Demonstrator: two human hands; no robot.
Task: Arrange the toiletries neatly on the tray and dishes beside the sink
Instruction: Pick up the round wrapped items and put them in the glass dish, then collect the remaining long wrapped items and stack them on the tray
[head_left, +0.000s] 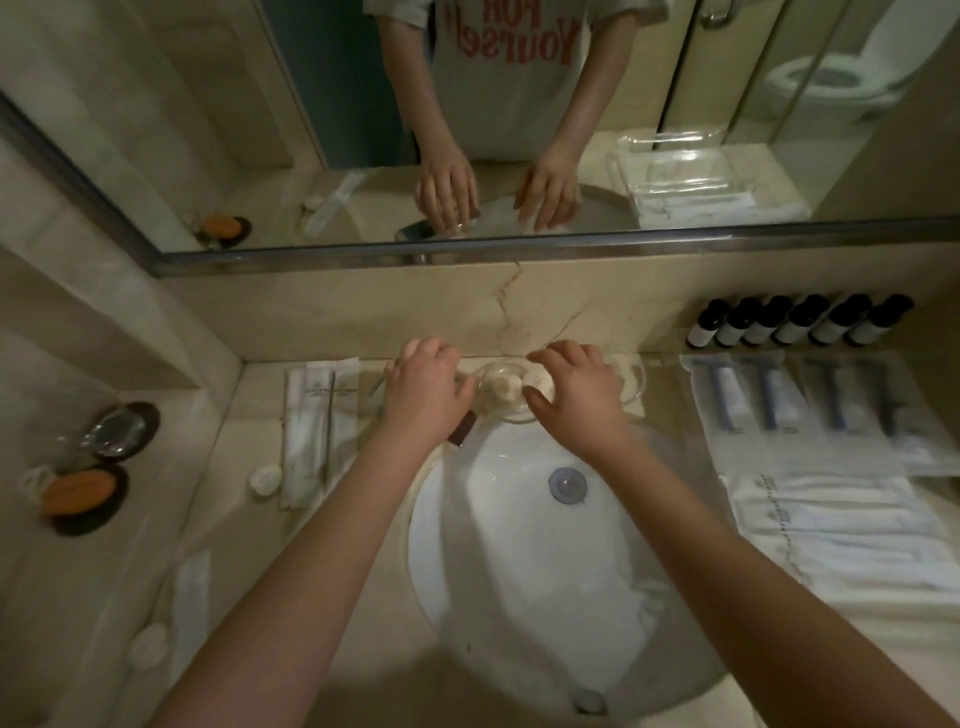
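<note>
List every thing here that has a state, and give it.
left hand, gripping the glass dish
right hand, gripping the same dish
dark bottles, upright, capped
toothbrush packets, lying flat, side by side
orange soap, lying on a dark dish
towel, folded
sink, no standing water

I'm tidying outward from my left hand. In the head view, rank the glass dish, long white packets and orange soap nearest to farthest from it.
1. The glass dish, beside the left hand's fingertips, behind the sink.
2. The long white packets, on the counter to its left.
3. The orange soap, far left on a dark dish.
</note>
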